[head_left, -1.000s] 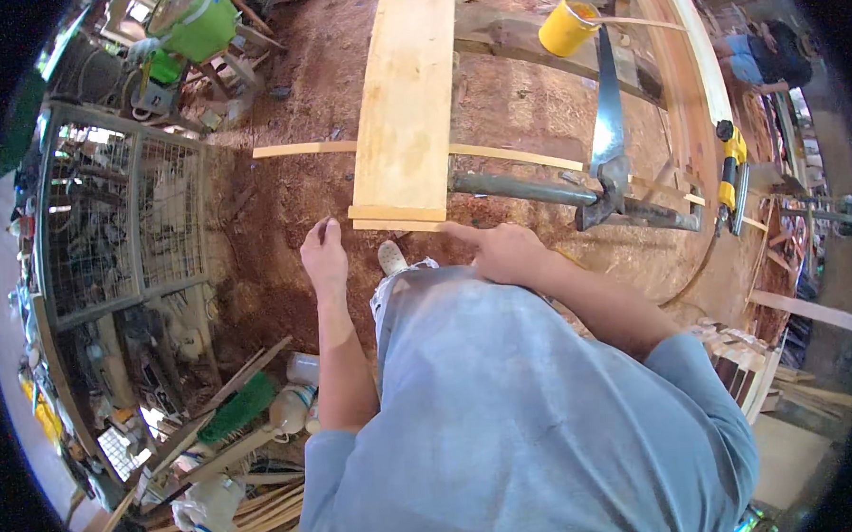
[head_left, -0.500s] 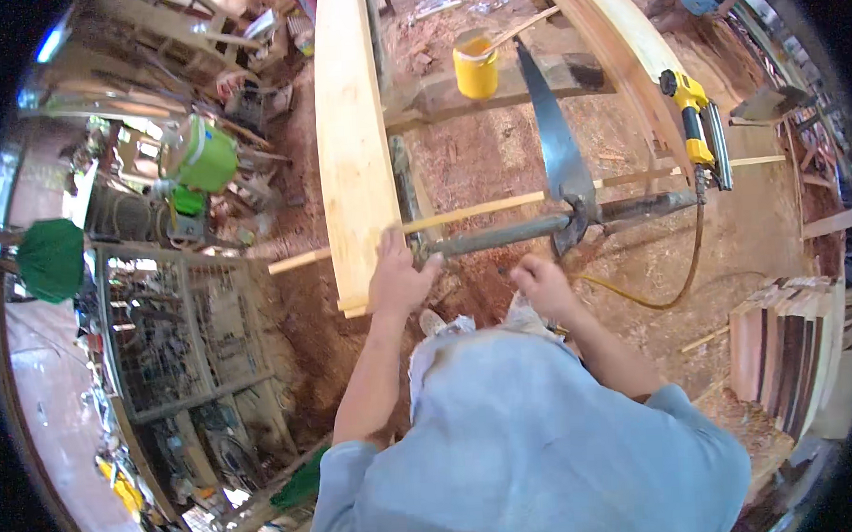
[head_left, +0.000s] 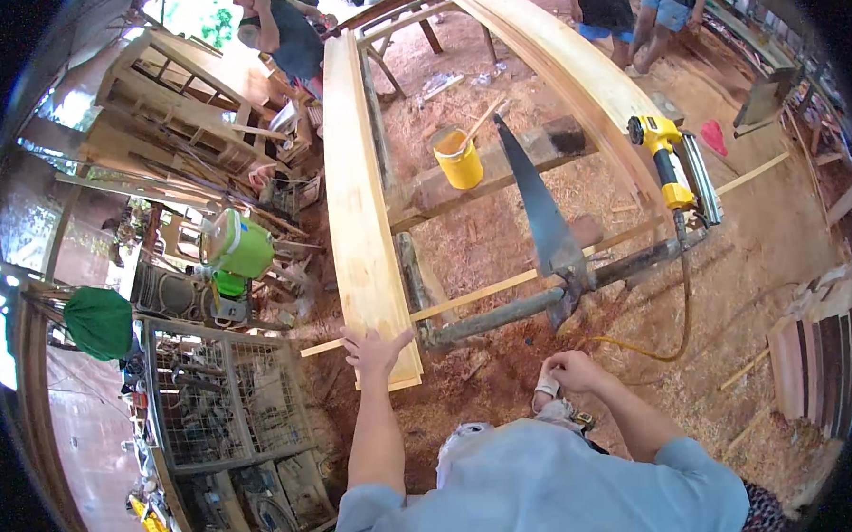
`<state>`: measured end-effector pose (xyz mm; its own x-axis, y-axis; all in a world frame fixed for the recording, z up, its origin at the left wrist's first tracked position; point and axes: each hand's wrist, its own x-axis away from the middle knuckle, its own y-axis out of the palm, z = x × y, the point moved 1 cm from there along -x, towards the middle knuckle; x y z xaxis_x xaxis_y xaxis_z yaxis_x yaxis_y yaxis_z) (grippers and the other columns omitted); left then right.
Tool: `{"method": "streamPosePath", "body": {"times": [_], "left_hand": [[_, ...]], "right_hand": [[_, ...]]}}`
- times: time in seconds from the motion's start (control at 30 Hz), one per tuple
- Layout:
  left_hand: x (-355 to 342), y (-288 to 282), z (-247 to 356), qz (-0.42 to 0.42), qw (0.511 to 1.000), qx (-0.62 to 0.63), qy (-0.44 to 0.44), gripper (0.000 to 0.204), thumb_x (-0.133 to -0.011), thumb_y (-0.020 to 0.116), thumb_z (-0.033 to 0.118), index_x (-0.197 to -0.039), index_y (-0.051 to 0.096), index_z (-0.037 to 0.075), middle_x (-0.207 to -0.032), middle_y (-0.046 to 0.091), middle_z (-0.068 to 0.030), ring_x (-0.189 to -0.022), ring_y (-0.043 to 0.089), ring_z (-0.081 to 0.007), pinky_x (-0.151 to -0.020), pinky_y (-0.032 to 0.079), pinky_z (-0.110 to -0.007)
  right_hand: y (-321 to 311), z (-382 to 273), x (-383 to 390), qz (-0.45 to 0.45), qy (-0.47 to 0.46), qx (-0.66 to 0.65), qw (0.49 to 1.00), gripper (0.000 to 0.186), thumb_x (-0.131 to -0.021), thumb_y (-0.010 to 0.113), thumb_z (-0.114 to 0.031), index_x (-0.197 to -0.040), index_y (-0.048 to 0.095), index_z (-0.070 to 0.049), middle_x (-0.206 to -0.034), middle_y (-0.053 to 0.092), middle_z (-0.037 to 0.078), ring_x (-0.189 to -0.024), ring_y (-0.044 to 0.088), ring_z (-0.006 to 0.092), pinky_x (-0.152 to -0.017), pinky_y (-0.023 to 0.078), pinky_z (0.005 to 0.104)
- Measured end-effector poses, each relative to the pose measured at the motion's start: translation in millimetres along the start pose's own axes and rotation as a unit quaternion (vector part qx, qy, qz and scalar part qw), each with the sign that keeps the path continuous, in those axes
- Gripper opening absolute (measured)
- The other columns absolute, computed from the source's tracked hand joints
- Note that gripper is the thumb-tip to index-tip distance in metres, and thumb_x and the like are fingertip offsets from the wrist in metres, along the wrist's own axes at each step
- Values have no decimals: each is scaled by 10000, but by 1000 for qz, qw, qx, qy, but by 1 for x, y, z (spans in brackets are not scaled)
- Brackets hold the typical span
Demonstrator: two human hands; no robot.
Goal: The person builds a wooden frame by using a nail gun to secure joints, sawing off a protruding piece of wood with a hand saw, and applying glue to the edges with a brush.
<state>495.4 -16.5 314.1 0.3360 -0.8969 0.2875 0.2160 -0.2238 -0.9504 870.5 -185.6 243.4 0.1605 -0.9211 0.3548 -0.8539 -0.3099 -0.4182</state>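
My left hand rests on the near end of a long pale board, fingers spread. My right hand is curled below the pipe, off the board and over my foot; whether it holds anything is unclear. A thin wooden slat crosses the frame beside the pipe. A handsaw lies across the pipe, handle toward me. Beyond stands a yellow bucket with a stick in it, and at right lies a yellow-black nail gun with a hose.
More long planks run along the right. A person is at the far left end; two others stand top right. A green bucket, wire cage and stacked boards flank the workspace.
The view has swung up toward the far end, bringing more people into sight. My left hand has moved onto the board; my right hand has left the board's end.
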Motion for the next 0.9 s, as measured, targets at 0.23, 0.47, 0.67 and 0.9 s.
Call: {"method": "streamPosePath", "body": {"times": [0.23,0.47,0.67,0.9], "left_hand": [[16,-8,-2,18,1000,-9,19,1105,-629,669,790,-1370,509,-16,-1588,-16,-269,-1465,19,-461,-1155,160,-600],[28,-14,-9,55,998,-10,27,941,-647,653,775,-1318,601,118,-1586,67,-259,-1432,149,-490,-1116,248,-592],[52,-18,-15,79,996,14,29,915,-643,664,750,-1298,615,113,-1576,117,-263,-1418,189,-470,-1128,240,-569],[103,-19,-33,51,998,19,9,915,-636,680,730,-1295,614,99,-1594,73,-245,-1437,165,-449,-1156,208,-544]], "right_hand": [[23,-23,0,-20,48,162,985,348,-864,619,-349,-935,710,-21,-941,690,227,-908,662,398,-815,526,470],[111,-68,28,-65,-32,148,986,360,-912,571,-352,-1083,658,-47,-1041,682,208,-959,650,400,-845,515,477],[149,-55,80,-187,-66,167,966,343,-904,601,-361,-1129,655,-108,-1058,695,164,-988,656,371,-864,516,457],[115,-21,133,-84,111,175,975,415,-851,667,-377,-1160,663,-100,-1072,690,198,-999,660,361,-873,517,448]]}}
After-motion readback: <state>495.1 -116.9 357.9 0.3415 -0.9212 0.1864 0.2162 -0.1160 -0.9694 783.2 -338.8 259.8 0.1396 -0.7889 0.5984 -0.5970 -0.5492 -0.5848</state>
